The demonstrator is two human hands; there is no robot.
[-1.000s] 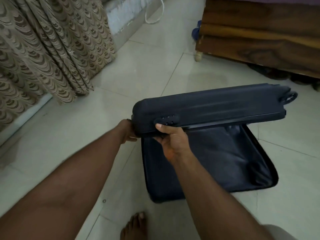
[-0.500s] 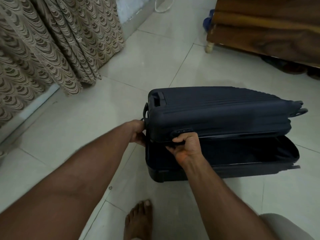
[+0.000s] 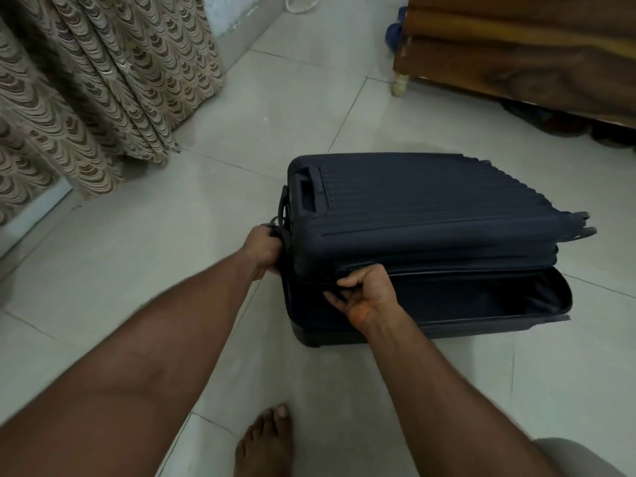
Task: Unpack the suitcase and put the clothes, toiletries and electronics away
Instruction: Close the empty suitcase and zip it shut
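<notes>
1. Head view: a dark navy suitcase point(image 3: 423, 235) lies flat on the pale tiled floor point(image 3: 275, 108), its ribbed lid point(image 3: 430, 197) dropped almost onto the lower shell point(image 3: 481, 315), with a wedge-shaped gap open along the side nearest the person.
2. The left hand point(image 3: 263, 247) is at the suitcase's left end, fingers curled round what looks like a handle point(image 3: 283, 215) there; blur makes the exact hold hard to read.
3. The right hand point(image 3: 364, 294) grips the lid's near edge, fingers hooked over the rim and thumb beneath it, inside the gap.
4. Through the gap only dark lining point(image 3: 481, 294) shows; no contents can be made out.
5. A bare foot point(image 3: 263, 442) stands on the floor in front of the suitcase, on the person's side.
6. A patterned curtain point(image 3: 103, 80) hangs to the left of the suitcase, well apart from it.
7. A wooden bed frame point(image 3: 516, 53) stands beyond the suitcase to the right, on a pale leg point(image 3: 399, 82).
</notes>
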